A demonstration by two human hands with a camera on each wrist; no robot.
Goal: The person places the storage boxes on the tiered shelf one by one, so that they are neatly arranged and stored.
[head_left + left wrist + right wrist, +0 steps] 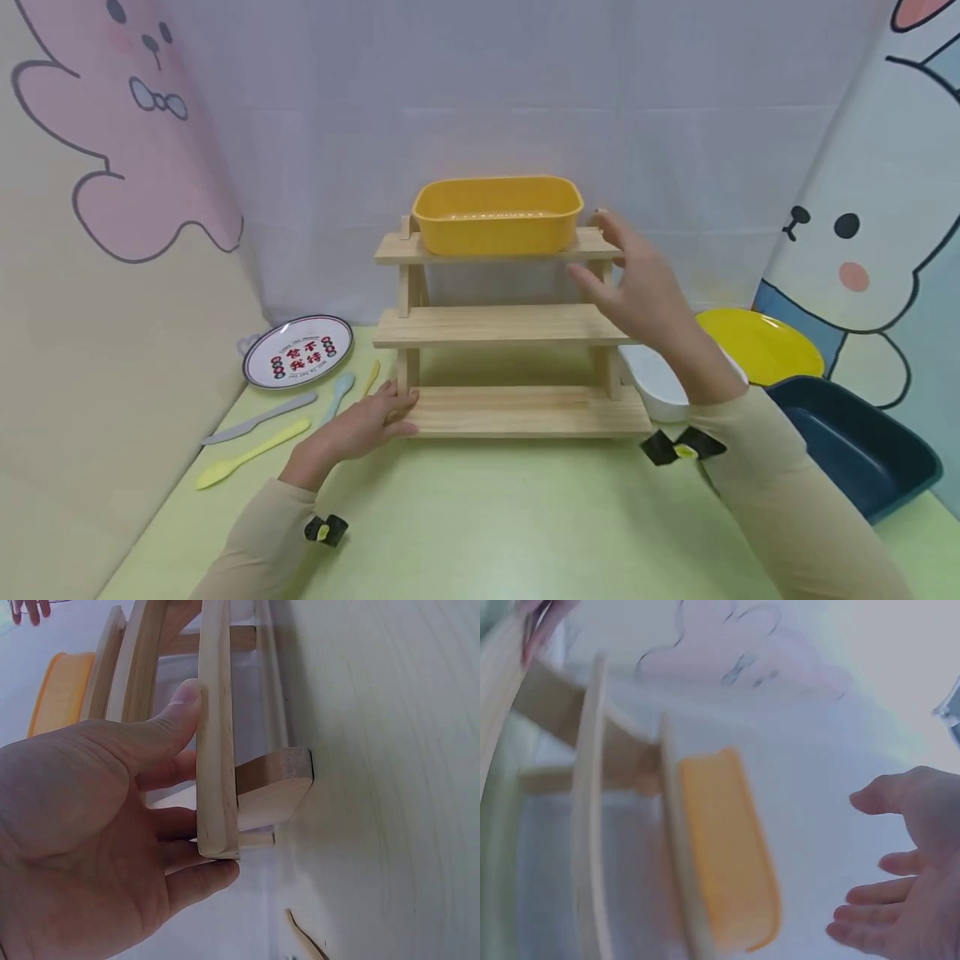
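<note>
A three-tier wooden rack [502, 325] stands at the middle of the pale green table [480, 517]. A yellow oblong tub [497, 213] sits on its top shelf [676, 847]. My left hand [360, 427] rests on the table with its fingers against the left end of the bottom shelf [217, 750]; the thumb lies along the board's edge. My right hand [637, 283] hovers open, fingers spread, just right of the top shelf and the tub [731, 855], touching neither.
Left of the rack lie a round printed plate [298, 351], a grey knife [258, 417], a yellow spoon [251, 454], and a blue spoon [340, 392]. On the right sit a white dish [656, 379], a yellow plate [761, 343] and a dark blue tub [855, 442]. Curtain walls enclose three sides.
</note>
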